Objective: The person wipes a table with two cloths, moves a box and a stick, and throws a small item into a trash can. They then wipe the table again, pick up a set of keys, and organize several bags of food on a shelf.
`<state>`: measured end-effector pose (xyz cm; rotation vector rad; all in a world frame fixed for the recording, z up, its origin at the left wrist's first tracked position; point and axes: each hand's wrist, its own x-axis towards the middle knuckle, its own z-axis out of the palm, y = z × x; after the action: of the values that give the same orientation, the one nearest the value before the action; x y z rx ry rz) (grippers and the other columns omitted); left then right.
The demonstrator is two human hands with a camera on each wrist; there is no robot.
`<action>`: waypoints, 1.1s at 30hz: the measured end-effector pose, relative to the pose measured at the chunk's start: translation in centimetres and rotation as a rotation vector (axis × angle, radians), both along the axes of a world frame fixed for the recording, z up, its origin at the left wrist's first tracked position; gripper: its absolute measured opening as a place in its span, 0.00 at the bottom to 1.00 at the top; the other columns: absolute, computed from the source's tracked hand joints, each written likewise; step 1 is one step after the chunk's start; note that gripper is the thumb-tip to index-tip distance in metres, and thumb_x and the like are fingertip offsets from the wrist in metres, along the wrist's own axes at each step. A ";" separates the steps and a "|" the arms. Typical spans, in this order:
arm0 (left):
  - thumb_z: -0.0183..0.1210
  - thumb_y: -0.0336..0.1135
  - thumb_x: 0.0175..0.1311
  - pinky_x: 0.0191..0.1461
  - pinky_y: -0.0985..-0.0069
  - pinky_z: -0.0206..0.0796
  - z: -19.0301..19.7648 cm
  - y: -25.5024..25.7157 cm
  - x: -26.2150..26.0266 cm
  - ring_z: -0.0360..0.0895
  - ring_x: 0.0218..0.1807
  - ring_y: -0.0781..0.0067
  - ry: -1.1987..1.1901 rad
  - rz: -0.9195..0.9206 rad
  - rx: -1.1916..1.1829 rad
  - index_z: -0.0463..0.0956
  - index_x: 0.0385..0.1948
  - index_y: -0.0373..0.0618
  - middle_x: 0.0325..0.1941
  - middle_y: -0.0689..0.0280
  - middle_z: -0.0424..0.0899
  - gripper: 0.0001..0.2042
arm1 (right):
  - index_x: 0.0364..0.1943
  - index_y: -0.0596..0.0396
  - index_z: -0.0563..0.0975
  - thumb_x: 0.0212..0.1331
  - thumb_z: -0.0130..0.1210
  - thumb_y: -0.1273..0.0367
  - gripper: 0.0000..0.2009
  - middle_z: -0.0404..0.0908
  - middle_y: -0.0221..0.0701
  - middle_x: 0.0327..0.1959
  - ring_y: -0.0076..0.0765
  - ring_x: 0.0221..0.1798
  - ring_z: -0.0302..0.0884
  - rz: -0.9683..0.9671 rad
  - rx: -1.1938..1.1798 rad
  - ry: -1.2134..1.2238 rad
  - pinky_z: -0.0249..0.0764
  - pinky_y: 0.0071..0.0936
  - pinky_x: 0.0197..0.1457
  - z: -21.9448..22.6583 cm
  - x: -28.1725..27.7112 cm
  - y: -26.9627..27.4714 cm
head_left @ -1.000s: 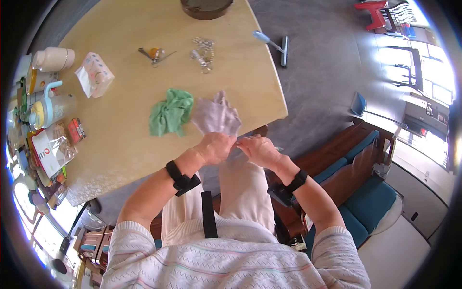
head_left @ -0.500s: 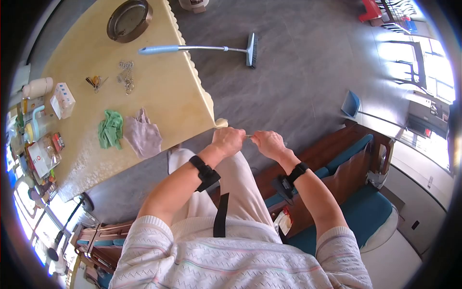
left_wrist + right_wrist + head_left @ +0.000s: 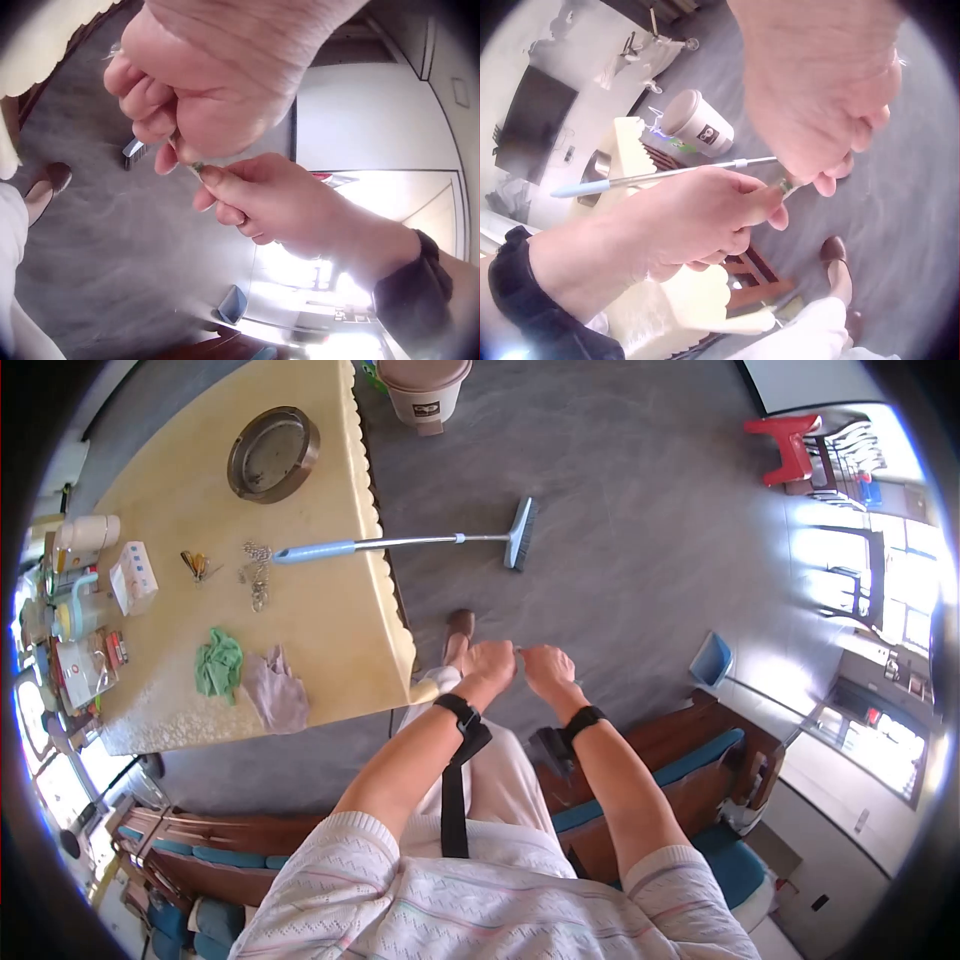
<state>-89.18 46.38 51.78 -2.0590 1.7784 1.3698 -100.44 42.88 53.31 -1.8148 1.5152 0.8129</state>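
Observation:
Both hands are held close together over the floor, beyond the near corner of the table. Between them is a small thin strip (image 3: 197,166), whitish with a green spot. My left hand (image 3: 490,663) pinches one end between thumb and fingers, the other fingers curled. Thumb and fingertips of my right hand (image 3: 549,670) pinch the other end. Most of the strip is hidden in the fingers, and I cannot tell its kind. A clear, shiny bit (image 3: 114,51) pokes out past the left hand's curled fingers; a similar bit (image 3: 901,58) shows at the right hand.
On the table (image 3: 330,620) lie a green cloth (image 3: 218,663), a lilac cloth (image 3: 275,692), a metal chain (image 3: 257,575) and a round brown dish (image 3: 240,465). A broom (image 3: 410,543) reaches over the table's edge. A lidded bin (image 3: 425,402) and blue dustpan (image 3: 712,659) stand on the floor.
Both hands have moved right, from the table edge beside the lilac cloth to over the floor, still together. The head view has shifted, bringing the broom's full length and the bin into sight.

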 end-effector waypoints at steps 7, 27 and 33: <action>0.43 0.41 0.61 0.43 0.62 0.68 -4.8 -7.3 -2.0 0.77 0.41 0.56 0.395 0.727 0.056 0.76 0.33 0.44 0.35 0.53 0.80 0.14 | 0.35 0.56 0.77 0.59 0.44 0.62 0.14 0.80 0.40 0.32 0.46 0.38 0.78 -0.316 -0.242 -0.209 0.73 0.37 0.38 -3.7 1.5 -7.4; 0.49 0.36 0.59 0.36 0.70 0.66 -2.1 -20.4 -2.4 0.76 0.31 0.69 0.340 1.380 -0.205 0.76 0.29 0.39 0.28 0.57 0.80 0.10 | 0.32 0.59 0.72 0.61 0.41 0.63 0.14 0.77 0.49 0.27 0.55 0.35 0.75 -0.024 -0.172 -0.444 0.69 0.43 0.37 -1.6 2.5 -21.7; 0.50 0.37 0.60 0.32 0.73 0.65 -2.5 -20.8 1.2 0.75 0.27 0.70 0.495 1.646 -0.187 0.77 0.29 0.40 0.25 0.57 0.79 0.11 | 0.29 0.60 0.74 0.61 0.44 0.64 0.13 0.73 0.35 0.18 0.33 0.20 0.71 -0.151 -0.035 -0.520 0.66 0.34 0.21 -6.4 6.3 -23.8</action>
<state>-87.96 25.54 49.24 -3.6076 -0.2978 2.0010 -94.09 19.03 46.94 -1.7348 1.3024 0.2133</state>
